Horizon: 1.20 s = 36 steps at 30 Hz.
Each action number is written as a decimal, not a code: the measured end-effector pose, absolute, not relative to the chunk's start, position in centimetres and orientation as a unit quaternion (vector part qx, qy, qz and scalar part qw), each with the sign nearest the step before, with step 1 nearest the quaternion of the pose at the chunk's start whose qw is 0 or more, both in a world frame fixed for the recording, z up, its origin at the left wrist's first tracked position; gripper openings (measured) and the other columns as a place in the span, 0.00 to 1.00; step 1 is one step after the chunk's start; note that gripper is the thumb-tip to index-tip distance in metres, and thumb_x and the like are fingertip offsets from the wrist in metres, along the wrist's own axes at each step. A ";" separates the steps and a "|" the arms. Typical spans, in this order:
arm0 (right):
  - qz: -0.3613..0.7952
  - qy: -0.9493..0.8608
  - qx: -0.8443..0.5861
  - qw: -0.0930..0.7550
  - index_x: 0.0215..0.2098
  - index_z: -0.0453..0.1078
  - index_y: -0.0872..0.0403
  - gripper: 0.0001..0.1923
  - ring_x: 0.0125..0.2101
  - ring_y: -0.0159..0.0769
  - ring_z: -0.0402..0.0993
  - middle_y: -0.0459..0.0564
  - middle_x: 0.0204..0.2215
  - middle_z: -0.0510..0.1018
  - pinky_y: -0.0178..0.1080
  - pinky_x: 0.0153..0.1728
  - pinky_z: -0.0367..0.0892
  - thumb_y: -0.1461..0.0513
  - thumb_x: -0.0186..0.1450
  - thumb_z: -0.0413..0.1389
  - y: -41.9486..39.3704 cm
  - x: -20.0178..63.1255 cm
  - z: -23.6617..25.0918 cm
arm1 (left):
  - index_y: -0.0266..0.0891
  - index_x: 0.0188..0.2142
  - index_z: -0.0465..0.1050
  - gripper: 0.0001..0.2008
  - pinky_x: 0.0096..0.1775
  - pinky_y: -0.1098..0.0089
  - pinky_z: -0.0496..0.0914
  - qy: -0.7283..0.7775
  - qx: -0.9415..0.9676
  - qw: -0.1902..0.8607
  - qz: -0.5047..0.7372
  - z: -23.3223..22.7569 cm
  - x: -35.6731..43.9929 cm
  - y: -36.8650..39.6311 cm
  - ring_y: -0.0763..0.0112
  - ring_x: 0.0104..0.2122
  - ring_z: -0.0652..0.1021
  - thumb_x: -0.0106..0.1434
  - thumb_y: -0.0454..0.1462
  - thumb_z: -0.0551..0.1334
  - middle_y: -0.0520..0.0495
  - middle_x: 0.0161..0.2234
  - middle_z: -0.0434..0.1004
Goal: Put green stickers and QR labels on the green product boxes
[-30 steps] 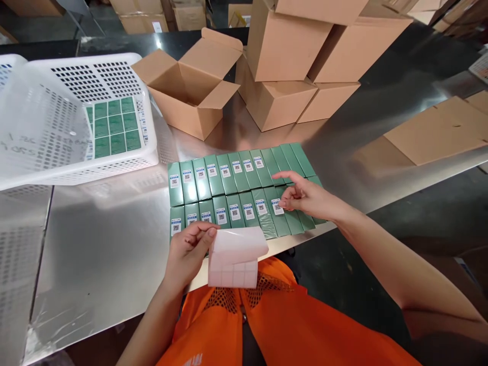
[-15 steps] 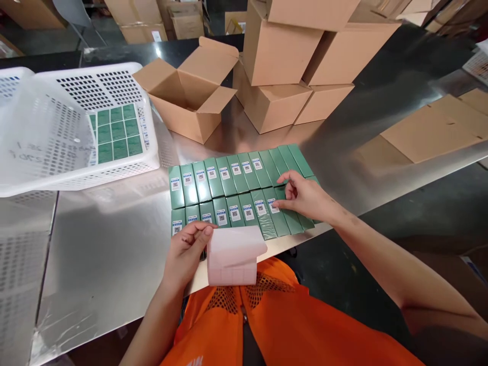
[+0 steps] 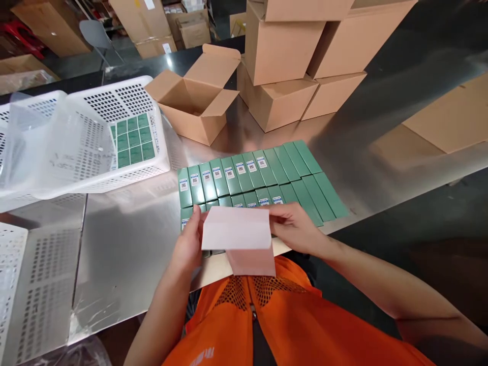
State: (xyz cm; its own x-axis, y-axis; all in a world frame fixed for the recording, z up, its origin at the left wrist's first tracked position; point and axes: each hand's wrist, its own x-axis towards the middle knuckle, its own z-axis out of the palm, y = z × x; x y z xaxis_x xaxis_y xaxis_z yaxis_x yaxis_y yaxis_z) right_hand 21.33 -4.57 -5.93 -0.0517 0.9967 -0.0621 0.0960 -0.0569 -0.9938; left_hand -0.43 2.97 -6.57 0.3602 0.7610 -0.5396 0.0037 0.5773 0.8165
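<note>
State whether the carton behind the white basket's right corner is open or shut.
Open: the carton has its flaps spread apart, and its inside walls show between them.

Illumination at the work area is bright and appears to fall from above. The metal tabletop returns broad, soft glare and mirrored tones; a concentrated highlight sits on the dark far strip. Green boxes at the left end of the rows show whitish reflections. The folded sheet is pale on its upper face, pinkish and shaded below. The interior of the open carton is shadowed. The floor at right is dim. Wide-angle distortion makes the stacked cartons lean outward; detail at the upper right is smeared. Printing on the labels is too small to read.
</note>
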 end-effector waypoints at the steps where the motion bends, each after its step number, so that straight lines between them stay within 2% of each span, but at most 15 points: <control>1: 0.479 -0.545 -0.523 0.447 0.39 0.81 0.47 0.11 0.37 0.42 0.80 0.47 0.31 0.83 0.42 0.38 0.76 0.53 0.66 0.58 -4.7 21.7 -5.9 | 0.38 0.24 0.78 0.30 0.21 0.69 0.67 0.500 0.388 0.733 0.248 -6.7 -0.5 2.9 0.62 0.22 0.77 0.48 0.64 0.66 0.47 0.17 0.73; 4: 0.441 -0.561 -0.534 0.454 0.37 0.83 0.47 0.10 0.35 0.42 0.81 0.47 0.30 0.84 0.41 0.36 0.76 0.53 0.65 0.60 -5.3 22.6 -5.5 | 0.39 0.21 0.77 0.17 0.23 0.71 0.68 0.467 0.443 0.726 0.241 -6.8 -0.5 2.6 0.65 0.22 0.77 0.47 0.49 0.74 0.49 0.16 0.72; 6: 0.459 -0.524 -0.543 0.470 0.37 0.83 0.46 0.10 0.32 0.41 0.81 0.47 0.30 0.84 0.40 0.32 0.76 0.52 0.62 0.64 -5.6 23.0 -5.4 | 0.39 0.20 0.76 0.11 0.24 0.71 0.69 0.444 0.482 0.715 0.242 -6.5 -0.1 2.4 0.68 0.21 0.75 0.46 0.41 0.75 0.51 0.17 0.73; 10: 0.511 -0.470 -0.516 0.503 0.39 0.83 0.43 0.09 0.33 0.40 0.82 0.47 0.34 0.85 0.39 0.33 0.78 0.54 0.61 0.66 -6.0 23.5 -5.3 | 0.39 0.24 0.79 0.06 0.23 0.72 0.69 0.447 0.488 0.696 0.279 -5.9 1.1 2.0 0.72 0.20 0.73 0.45 0.35 0.73 0.51 0.21 0.77; 14: 0.456 -0.555 -0.477 0.506 0.46 0.80 0.41 0.12 0.37 0.37 0.82 0.48 0.39 0.85 0.38 0.39 0.77 0.61 0.68 0.59 -6.4 24.4 -5.4 | 0.38 0.28 0.81 0.07 0.22 0.74 0.66 0.473 0.439 0.700 0.305 -6.0 1.9 2.1 0.73 0.19 0.73 0.46 0.35 0.71 0.50 0.22 0.79; 18: 0.417 -0.631 -0.449 0.477 0.51 0.78 0.44 0.14 0.42 0.39 0.80 0.52 0.44 0.83 0.39 0.39 0.76 0.59 0.70 0.55 -6.8 25.1 -5.3 | 0.38 0.32 0.83 0.13 0.26 0.72 0.70 0.444 0.414 0.742 0.285 -6.1 2.1 2.2 0.68 0.26 0.78 0.49 0.43 0.72 0.45 0.28 0.82; 22: 0.420 -0.554 -0.535 0.480 0.50 0.78 0.44 0.15 0.36 0.37 0.79 0.50 0.39 0.83 0.37 0.34 0.75 0.57 0.65 0.62 -6.8 25.1 -5.7 | 0.41 0.38 0.81 0.17 0.34 0.72 0.74 0.437 0.443 0.731 0.280 -6.5 2.5 1.5 0.70 0.30 0.80 0.47 0.39 0.77 0.47 0.32 0.84; 25: 0.466 -0.448 -0.598 0.473 0.55 0.73 0.46 0.26 0.30 0.35 0.77 0.45 0.30 0.81 0.37 0.30 0.73 0.55 0.59 0.67 -6.6 24.9 -6.4 | 0.40 0.36 0.81 0.16 0.35 0.71 0.76 0.464 0.438 0.708 0.303 -7.3 3.0 0.8 0.68 0.30 0.80 0.47 0.41 0.77 0.47 0.31 0.84; 26: 0.483 -0.421 -0.611 0.464 0.53 0.72 0.48 0.26 0.28 0.34 0.76 0.44 0.27 0.80 0.37 0.29 0.73 0.54 0.58 0.68 -6.6 24.9 -6.5 | 0.39 0.33 0.81 0.16 0.34 0.70 0.75 0.476 0.435 0.700 0.307 -7.6 3.2 0.7 0.68 0.29 0.80 0.46 0.43 0.77 0.46 0.30 0.84; 28: 0.502 -0.397 -0.629 0.442 0.45 0.72 0.49 0.20 0.26 0.34 0.75 0.44 0.24 0.79 0.37 0.29 0.71 0.52 0.58 0.67 -6.6 24.9 -6.7 | 0.38 0.29 0.81 0.16 0.30 0.71 0.74 0.500 0.428 0.685 0.314 -8.1 3.3 0.5 0.69 0.26 0.79 0.44 0.45 0.78 0.46 0.27 0.83; 31: 0.478 -0.435 -0.613 0.454 0.34 0.72 0.51 0.14 0.32 0.36 0.77 0.48 0.32 0.81 0.39 0.33 0.72 0.50 0.61 0.65 -6.3 25.3 -6.3 | 0.37 0.25 0.80 0.17 0.27 0.74 0.71 0.519 0.415 0.674 0.321 -8.3 3.4 0.4 0.72 0.23 0.76 0.42 0.46 0.78 0.48 0.23 0.81; 33: 0.425 -0.469 -0.596 0.494 0.31 0.72 0.50 0.14 0.39 0.37 0.77 0.50 0.38 0.80 0.41 0.39 0.73 0.50 0.61 0.64 -5.3 26.2 -5.7 | 0.37 0.25 0.80 0.17 0.26 0.74 0.70 0.524 0.410 0.675 0.319 -8.3 3.4 0.5 0.73 0.22 0.75 0.42 0.47 0.78 0.48 0.22 0.80; 36: 0.343 -0.466 -0.613 0.538 0.32 0.70 0.50 0.14 0.40 0.37 0.76 0.48 0.36 0.78 0.43 0.45 0.72 0.49 0.61 0.64 -1.9 28.8 -4.7 | 0.37 0.26 0.80 0.17 0.27 0.74 0.69 0.524 0.415 0.674 0.314 -8.3 3.4 0.6 0.72 0.23 0.75 0.43 0.46 0.77 0.48 0.24 0.81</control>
State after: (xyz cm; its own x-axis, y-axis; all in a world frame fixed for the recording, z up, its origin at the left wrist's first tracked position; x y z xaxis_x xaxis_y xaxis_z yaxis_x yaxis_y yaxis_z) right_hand 28.84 -1.89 -4.68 0.3294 0.9408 0.0805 0.2023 0.0130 -0.9792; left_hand 3.35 0.63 -8.29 0.2532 0.8581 -0.4467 0.0116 0.4591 0.8883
